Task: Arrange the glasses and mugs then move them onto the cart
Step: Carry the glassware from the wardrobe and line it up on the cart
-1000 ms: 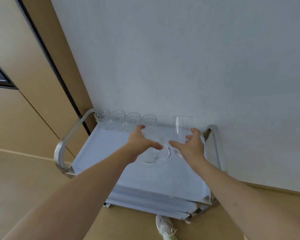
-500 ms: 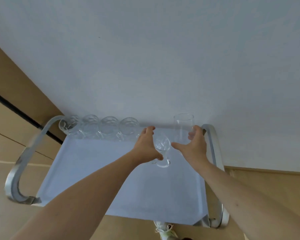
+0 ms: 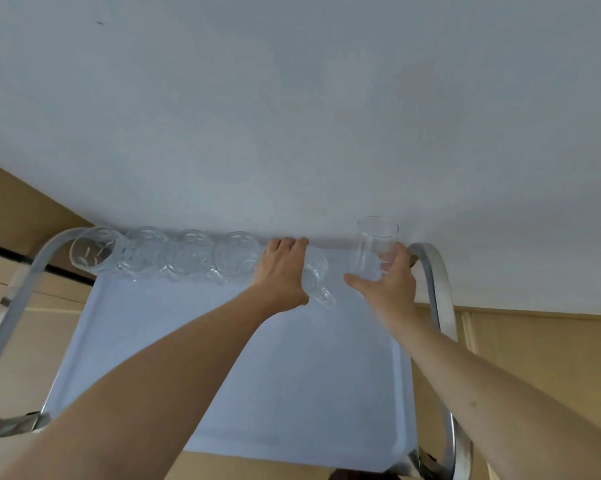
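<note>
- White wall [image 3: 292, 116] rises behind the cart [image 3: 257, 393].
- Left hand [image 3: 281, 271]: fingers grasping a glass mug [image 3: 315, 271] at the cart's far edge, beside four mugs [image 3: 167, 254] in a row.
- Right hand [image 3: 389, 285]: fingers grasping a tall glass [image 3: 371, 247], upright near the right handle [image 3: 437, 289].

You face a white wall [image 3: 292, 116]; tan floor [image 3: 541, 355] lies on your right, and wood panelling [image 3: 11, 206] on your left.

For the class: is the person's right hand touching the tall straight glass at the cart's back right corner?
Touching. In the head view the right hand holds the tall glass, its fingers curled round the lower wall.
</note>
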Demonstrator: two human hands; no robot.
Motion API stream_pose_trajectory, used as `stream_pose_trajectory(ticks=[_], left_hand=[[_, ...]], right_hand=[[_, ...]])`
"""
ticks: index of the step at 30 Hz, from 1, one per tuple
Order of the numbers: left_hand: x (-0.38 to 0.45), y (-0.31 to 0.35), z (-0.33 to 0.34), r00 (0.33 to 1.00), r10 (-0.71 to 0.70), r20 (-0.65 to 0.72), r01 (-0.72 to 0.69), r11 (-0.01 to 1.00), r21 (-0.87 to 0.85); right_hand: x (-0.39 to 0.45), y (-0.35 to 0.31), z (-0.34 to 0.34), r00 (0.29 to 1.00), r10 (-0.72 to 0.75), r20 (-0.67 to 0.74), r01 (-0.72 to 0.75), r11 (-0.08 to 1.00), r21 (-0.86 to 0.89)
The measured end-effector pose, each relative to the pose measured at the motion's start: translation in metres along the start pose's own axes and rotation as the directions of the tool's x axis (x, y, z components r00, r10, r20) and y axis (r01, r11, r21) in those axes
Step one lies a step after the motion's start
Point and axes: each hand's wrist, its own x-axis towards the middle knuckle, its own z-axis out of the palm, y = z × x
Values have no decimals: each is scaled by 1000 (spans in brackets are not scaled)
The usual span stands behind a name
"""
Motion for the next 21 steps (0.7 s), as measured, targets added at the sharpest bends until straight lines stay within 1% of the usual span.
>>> stream_pose_trajectory(ticks=[5,11,21], left_hand=[[16,-5,-3,1000,12,-28,-10,998,68],[22,-10,-5,998,-47,-40,50,995,90],[15,-15,-7,993,-115,-16,116,983,144]], right_hand=[[9,1,7,1000,11,18,-11,1000,16],[18,1,15,999,25,34,-26,999,20],[24,7,23,997,27,67,-30,998,49]])
